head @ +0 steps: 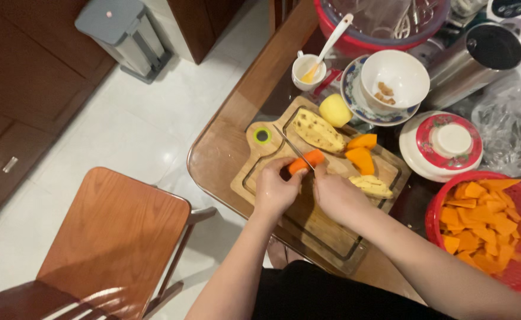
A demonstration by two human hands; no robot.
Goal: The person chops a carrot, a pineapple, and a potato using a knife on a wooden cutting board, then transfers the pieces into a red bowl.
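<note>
Head view, looking down at a wooden cutting board [308,222] on a table corner. The left hand [274,191] is closed around the near end of an orange pumpkin piece [307,161], fingers curled over it and pinning it to the board. The right hand [333,192] sits just beside the left, closed on a knife handle that the hand hides; the knife blade [292,146] runs up and to the left from that hand and lies across the orange piece.

Key relation: the orange piece lies directly ahead of both hands, at the fingertips. Its long axis runs left-low to right-high across the board, and the blade crosses it at a steep angle. The left hand is in contact with the piece; the right hand reaches it only through the blade. Whether the edge has entered the flesh cannot be told.

Beyond the blade lie a pale peeled half [318,130], a yellow chunk [335,110] and two more orange pieces [361,154]. Pale peelings [372,186] lie right of the right hand. Well to the right stands a red basket [435,207] of cut orange slices. A white bowl [394,78] sits at the far side.
</note>
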